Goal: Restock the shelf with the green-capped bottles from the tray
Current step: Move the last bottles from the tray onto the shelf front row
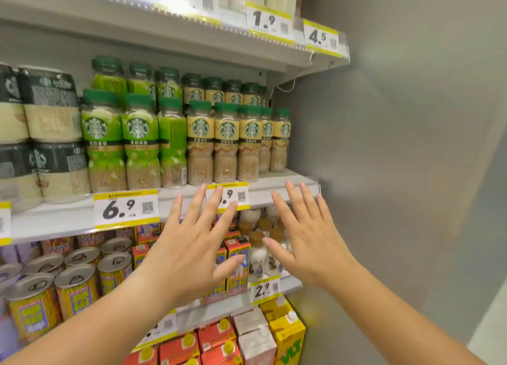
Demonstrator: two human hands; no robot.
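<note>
Green-capped bottles stand in rows on the middle shelf point(288, 185): several with tan labels point(226, 142) on the right and several with bright green labels point(140, 145) to their left. My left hand point(189, 244) is spread flat, fingers apart, just below the shelf's front edge and partly over a price tag point(229, 196). Beside it, my right hand point(310, 235) is also spread with nothing in it, near the shelf's right end. Neither hand touches a bottle. No tray is in view.
Dark-labelled multipacks point(49, 134) fill the shelf's left. Below are cans point(76, 290), cartons point(236, 257) and small white bottles point(258, 255). Yellow cartons point(288, 334) sit lower. An upper shelf point(192, 32) overhangs. A grey wall point(384, 145) closes the right side.
</note>
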